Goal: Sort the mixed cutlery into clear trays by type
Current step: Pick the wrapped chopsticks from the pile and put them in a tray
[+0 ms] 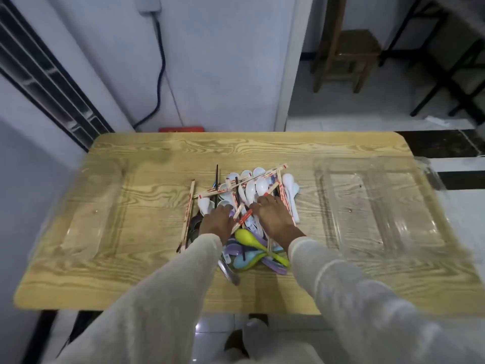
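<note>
A mixed pile of cutlery (244, 206) lies in the middle of the wooden table (157, 271): white soup spoons (261, 186), wrapped chopsticks (189, 206), coloured plastic spoons such as a yellow-green one (249, 239), and a metal utensil (229, 271) at the front. My left hand (216, 223) rests palm down on the pile's left part, fingers on the cutlery. Palm down on the right part is my right hand (274, 216), its fingertips touching white spoons and chopsticks. Whether either hand grips a piece cannot be seen. Clear trays stand at the left (86, 206) and right (380, 206).
The table's far edge meets a white wall with a black cable (160, 74). A wooden stool (346, 59) and black metal frames stand on the tiled floor at the back right. A red object (181, 129) peeks from behind the table.
</note>
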